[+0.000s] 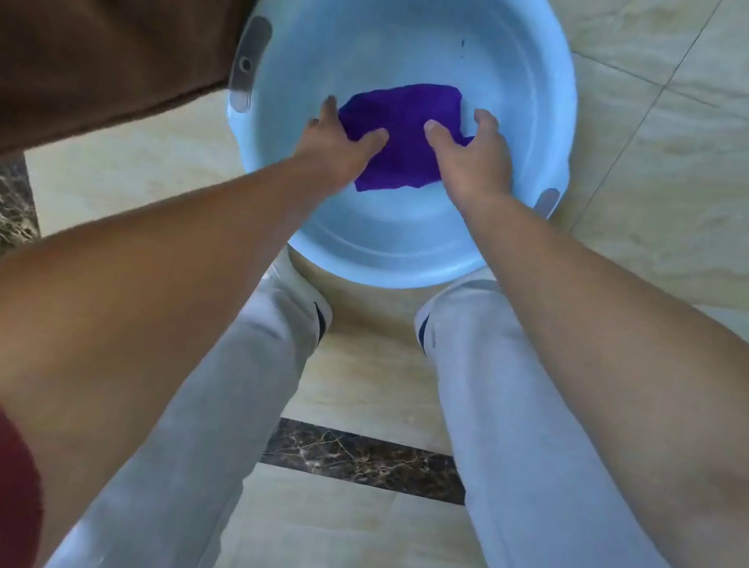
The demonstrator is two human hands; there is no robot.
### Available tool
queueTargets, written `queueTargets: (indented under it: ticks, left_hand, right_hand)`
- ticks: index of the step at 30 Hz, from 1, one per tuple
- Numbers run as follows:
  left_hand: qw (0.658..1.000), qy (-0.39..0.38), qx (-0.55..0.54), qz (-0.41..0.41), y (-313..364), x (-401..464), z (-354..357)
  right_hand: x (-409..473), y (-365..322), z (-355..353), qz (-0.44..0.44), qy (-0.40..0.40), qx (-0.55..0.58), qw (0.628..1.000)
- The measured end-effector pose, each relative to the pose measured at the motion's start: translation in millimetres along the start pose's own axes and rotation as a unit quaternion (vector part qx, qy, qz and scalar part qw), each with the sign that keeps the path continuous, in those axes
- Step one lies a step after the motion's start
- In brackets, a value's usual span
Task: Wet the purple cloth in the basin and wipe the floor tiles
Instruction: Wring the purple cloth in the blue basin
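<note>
A purple cloth (407, 132) lies spread in the bottom of a round light-blue basin (379, 244) that stands on the beige floor tiles (732, 171). My left hand (336, 147) grips the cloth's left edge, thumb on top. At the cloth's right edge my right hand (475, 156) holds it, fingers curled over the fabric. Both forearms reach down into the basin from the lower corners of the view. Whether the basin holds water cannot be told.
A brown upholstered piece of furniture (86, 7) rises at the upper left, touching the basin's rim. My two legs in pale trousers (531, 461) stand just in front of the basin. Dark marble strips (366, 460) cross the floor between the tiles.
</note>
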State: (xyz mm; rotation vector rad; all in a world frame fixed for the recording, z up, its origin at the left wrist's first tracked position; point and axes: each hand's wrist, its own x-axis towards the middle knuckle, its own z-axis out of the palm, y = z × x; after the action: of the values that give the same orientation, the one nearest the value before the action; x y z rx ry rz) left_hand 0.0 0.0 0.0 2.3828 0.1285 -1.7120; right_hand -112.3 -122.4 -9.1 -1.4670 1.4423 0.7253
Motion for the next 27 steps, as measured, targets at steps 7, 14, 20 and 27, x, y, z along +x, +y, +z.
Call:
queueTargets:
  ticks: [7, 14, 20, 27]
  left_hand:
    - [0.973, 0.014, -0.220, -0.072, -3.1, 23.8, 20.3]
    - [0.964, -0.008, -0.261, -0.060, -10.5, 17.7, 12.6]
    - [0.939, -0.010, -0.343, -0.028, 1.8, -42.1, -20.4]
    - [0.912, -0.028, -0.408, 0.026, 34.7, -175.2, -63.2]
  right_hand:
    - [24.1, -5.0, 22.0, 0.018, 0.032, 0.066, 0.997]
    - [23.9, -9.3, 20.7, 0.037, -0.016, 0.128, 0.991]
    - [-36.3, -35.8, -23.1, 0.039, -0.047, 0.206, 0.977]
    - [-164.7, -87.3, -92.8, 0.028, -0.005, 0.227, 0.974]
